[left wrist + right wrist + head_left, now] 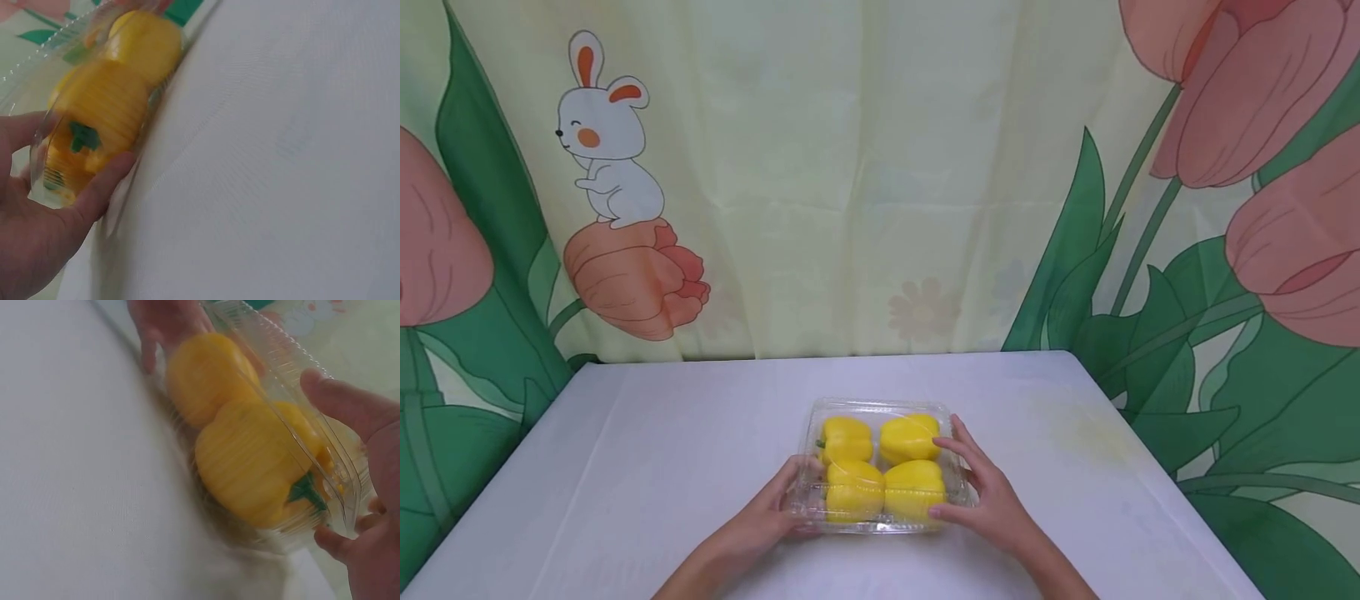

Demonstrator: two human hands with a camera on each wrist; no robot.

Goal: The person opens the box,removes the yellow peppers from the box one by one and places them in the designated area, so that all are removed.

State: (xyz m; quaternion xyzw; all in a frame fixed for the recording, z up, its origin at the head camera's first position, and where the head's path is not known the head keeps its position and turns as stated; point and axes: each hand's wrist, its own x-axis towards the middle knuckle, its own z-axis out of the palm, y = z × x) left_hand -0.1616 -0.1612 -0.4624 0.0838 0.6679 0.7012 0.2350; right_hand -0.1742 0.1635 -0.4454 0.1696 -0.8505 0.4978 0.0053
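At the far left, beyond the left edge of the counter (647, 467), a printed curtain (790, 183) is seen, on which a white rabbit (619, 158) is drawn sitting on an orange-pink tulip (632, 279). The counter is covered with a white cloth, and its far left and far right corners are both visible.

Next, the left hand (767, 500) is placed at the left side of a clear plastic clamshell box (880, 527), which is gripped between thumb and fingers; in the left wrist view the thumb is laid along the lower part of the side wall.

The box is located about midway between the left and right edges of the counter, apart from the far edge. Four yellow bell peppers are contained in it, two by two: on the left, a rear pepper (847, 439) with a green stem turned leftward and a front pepper (855, 492); on the right, a rear pepper and a front pepper beside them. Whether the base is fully rested on the cloth cannot be told.

The right side of the box is held by the right hand (988, 496), its fingers spread and bent around the wall.

At the far right, large pink tulips (1232, 117) are printed.
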